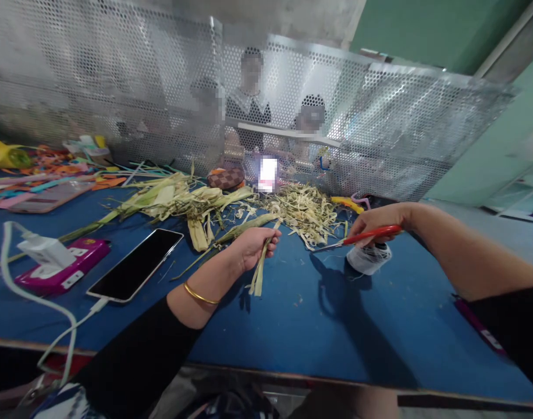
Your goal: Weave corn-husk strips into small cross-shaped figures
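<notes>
Pale green-yellow corn husk strips (pixel 258 273) hang from my left hand (pixel 256 244), whose fingers are closed around them above the table. My right hand (pixel 373 224) grips red-handled scissors (pixel 366 235), the metal blades pointing left and low over the tabletop. Directly beneath that hand stands a spool of white thread (pixel 369 260); whether fingers touch it I cannot tell. A heap of shredded husk curls (pixel 308 212) lies beyond, between my two hands. Larger dried husks (pixel 174 198) are piled farther left, with one long leaf (pixel 249 224) close behind my left hand.
A black-screened phone (pixel 135 265) and a purple power strip (pixel 66 265) with white cables lie on the blue table (pixel 266 349), left. A checkered pouch (pixel 226 178) and yellow-handled tool (pixel 347 203) are farther back. Behind a perforated metal screen (pixel 162 75) several people are visible.
</notes>
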Tool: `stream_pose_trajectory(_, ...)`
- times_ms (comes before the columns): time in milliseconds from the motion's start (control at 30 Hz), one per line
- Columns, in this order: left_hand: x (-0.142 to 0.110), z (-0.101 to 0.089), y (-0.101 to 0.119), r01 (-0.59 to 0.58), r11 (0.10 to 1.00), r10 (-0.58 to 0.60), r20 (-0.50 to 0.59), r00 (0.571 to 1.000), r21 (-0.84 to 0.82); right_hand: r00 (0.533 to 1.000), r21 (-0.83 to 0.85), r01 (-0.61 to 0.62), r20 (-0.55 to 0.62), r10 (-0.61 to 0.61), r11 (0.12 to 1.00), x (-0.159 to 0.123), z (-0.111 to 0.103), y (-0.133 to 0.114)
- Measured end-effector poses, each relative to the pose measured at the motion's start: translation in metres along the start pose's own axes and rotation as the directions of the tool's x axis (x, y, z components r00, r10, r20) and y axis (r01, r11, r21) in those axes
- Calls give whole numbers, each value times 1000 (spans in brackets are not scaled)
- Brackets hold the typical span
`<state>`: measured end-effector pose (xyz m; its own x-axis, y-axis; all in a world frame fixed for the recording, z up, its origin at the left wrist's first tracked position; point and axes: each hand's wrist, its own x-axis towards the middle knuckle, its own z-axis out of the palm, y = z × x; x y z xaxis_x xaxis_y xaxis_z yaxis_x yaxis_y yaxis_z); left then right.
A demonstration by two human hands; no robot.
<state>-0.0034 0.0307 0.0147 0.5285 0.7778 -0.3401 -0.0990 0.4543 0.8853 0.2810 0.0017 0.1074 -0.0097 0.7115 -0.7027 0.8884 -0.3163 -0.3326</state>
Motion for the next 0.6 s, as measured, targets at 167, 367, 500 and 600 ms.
stream_pose_trajectory(167, 2, -2, -1, 3, 1000, -3, -11, 1000, 1, 980, 4, 5, -199, -4, 1000, 12, -13, 13)
stream_pose_trajectory(367, 2, 0, -2, 6, 1000, -6, 12, 1000, 4, 994, -48, -64, -93, 59, 997, -4, -21, 16)
stream_pose_trajectory(500, 2, 1, -5, 11, 1000, -11, 38, 999, 6, 993, -94, -69, -101, 60, 993, -1, -16, 14)
stream_pose_trajectory(600, 3, 0, -6, 16, 1000, -16, 32, 999, -1, 937, -137, 16, -343, -63, 990, 4, -15, 14)
